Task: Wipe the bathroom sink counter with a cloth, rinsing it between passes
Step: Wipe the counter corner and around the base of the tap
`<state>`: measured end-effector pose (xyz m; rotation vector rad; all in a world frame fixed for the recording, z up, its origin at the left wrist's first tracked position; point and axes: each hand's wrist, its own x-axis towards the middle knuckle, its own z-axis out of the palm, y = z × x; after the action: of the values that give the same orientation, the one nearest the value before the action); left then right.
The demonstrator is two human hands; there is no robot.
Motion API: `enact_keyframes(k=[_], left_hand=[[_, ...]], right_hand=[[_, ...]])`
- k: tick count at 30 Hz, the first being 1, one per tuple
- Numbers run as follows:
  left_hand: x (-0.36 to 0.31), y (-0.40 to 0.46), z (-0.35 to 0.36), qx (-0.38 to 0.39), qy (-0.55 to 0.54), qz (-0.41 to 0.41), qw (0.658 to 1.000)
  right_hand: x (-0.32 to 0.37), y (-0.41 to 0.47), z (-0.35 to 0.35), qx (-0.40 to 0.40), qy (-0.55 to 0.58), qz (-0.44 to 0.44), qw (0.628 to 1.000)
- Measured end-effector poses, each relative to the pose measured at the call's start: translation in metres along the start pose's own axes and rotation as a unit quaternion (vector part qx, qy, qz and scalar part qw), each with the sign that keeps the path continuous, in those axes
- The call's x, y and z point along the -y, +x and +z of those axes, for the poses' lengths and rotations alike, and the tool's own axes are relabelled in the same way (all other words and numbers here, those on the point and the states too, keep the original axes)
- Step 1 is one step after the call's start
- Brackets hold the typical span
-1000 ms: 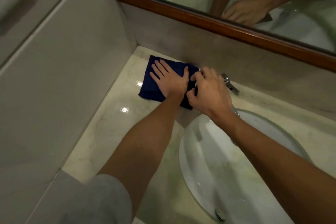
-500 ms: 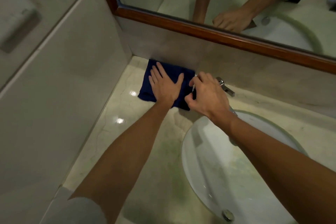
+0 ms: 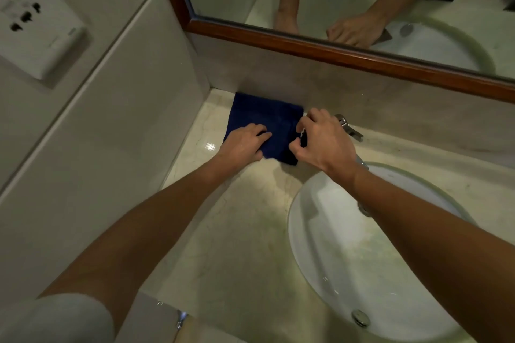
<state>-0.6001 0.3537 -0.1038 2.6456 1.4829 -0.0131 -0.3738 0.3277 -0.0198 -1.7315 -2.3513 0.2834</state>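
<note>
A dark blue cloth (image 3: 264, 117) lies flat in the back left corner of the pale marble counter (image 3: 237, 231), against the backsplash. My left hand (image 3: 243, 145) rests on its near left edge with the fingers curled onto the fabric. My right hand (image 3: 323, 142) pinches the cloth's right edge between thumb and fingers, just left of the chrome tap (image 3: 348, 127). The white oval sink (image 3: 348, 259) sits to the right, under my right forearm.
A wood-framed mirror (image 3: 334, 50) runs above the backsplash and reflects both hands. The tiled side wall on the left carries a white socket plate (image 3: 36, 30). The sink drain (image 3: 361, 318) lies near the bottom edge.
My left hand has slid back from flat on the cloth's middle to its near edge, fingers now curled. My right hand stays at the cloth's right edge. The view tilted up a little.
</note>
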Motion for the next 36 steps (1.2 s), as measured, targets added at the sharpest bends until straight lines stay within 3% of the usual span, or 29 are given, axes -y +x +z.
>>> enact_keyframes(k=[5, 9, 16, 21, 25, 29, 30, 33, 36], left_hand=[[-0.004, 0.017, 0.0, -0.007, 0.077, -0.005, 0.997], [-0.006, 0.017, -0.012, -0.003, 0.057, -0.021, 0.998], [0.005, 0.05, -0.052, 0.125, -0.083, -0.098, 0.984], [0.008, 0.099, -0.065, 0.171, -0.041, -0.047, 0.983], [0.017, 0.098, -0.054, 0.047, 0.09, -0.034, 0.994], [0.016, 0.055, -0.031, -0.201, 0.003, -0.041, 0.979], [0.011, 0.042, -0.023, -0.22, -0.023, -0.023, 0.975], [-0.008, 0.013, 0.005, -0.154, -0.02, 0.045, 0.987], [-0.023, 0.019, 0.025, -0.175, -0.013, 0.003, 0.984]], right_hand=[[0.0, 0.001, 0.001, -0.009, -0.001, -0.008, 1.0], [-0.001, 0.002, 0.002, -0.015, -0.001, -0.007, 1.0], [-0.002, 0.001, 0.001, -0.007, -0.004, -0.01, 1.0], [-0.004, 0.002, 0.003, -0.011, -0.009, -0.013, 1.0], [-0.004, 0.003, 0.003, -0.014, -0.006, -0.016, 1.0], [-0.004, 0.002, 0.004, -0.018, -0.015, -0.015, 1.0], [-0.004, 0.002, 0.004, -0.017, -0.016, -0.015, 1.0], [-0.004, 0.002, 0.005, -0.014, -0.012, -0.013, 1.0], [-0.004, 0.002, 0.005, -0.015, -0.014, -0.012, 1.0]])
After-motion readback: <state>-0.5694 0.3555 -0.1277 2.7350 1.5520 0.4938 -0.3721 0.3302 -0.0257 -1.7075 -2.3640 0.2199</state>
